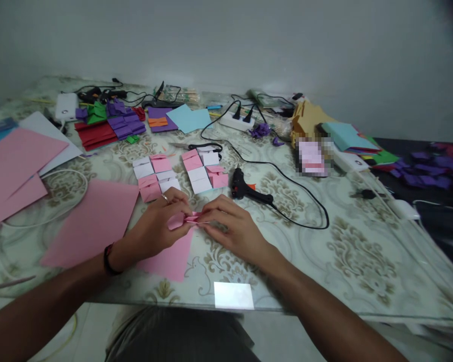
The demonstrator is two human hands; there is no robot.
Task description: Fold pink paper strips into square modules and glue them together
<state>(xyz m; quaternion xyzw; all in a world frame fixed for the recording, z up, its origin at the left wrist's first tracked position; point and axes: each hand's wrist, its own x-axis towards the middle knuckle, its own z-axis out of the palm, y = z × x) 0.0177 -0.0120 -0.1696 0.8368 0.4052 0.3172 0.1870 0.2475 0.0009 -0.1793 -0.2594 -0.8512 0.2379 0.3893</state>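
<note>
Between my two hands is a small folded piece of pink paper (192, 218). My left hand (162, 221), with a ring and a dark wristband, pinches its left side. The fingertips of my right hand (226, 221) press on its right side. Pink sheets (171, 264) lie flat under and left of my left hand (98, 216). Just beyond my hands sit two checkered blocks of folded pink and white squares, one to the left (154, 176) and one to the right (204, 171). A black glue gun (249, 188) rests right of them, and scissors (200, 147) lie behind.
A white power strip (237, 120) with black plugs stands at the back, its cord looping round the glue gun. Folded red and purple paper pieces (109, 128) lie back left, large pink sheets (18, 166) far left. Coloured paper (349, 136) is stacked at right. A white cable (85, 188) curls at left.
</note>
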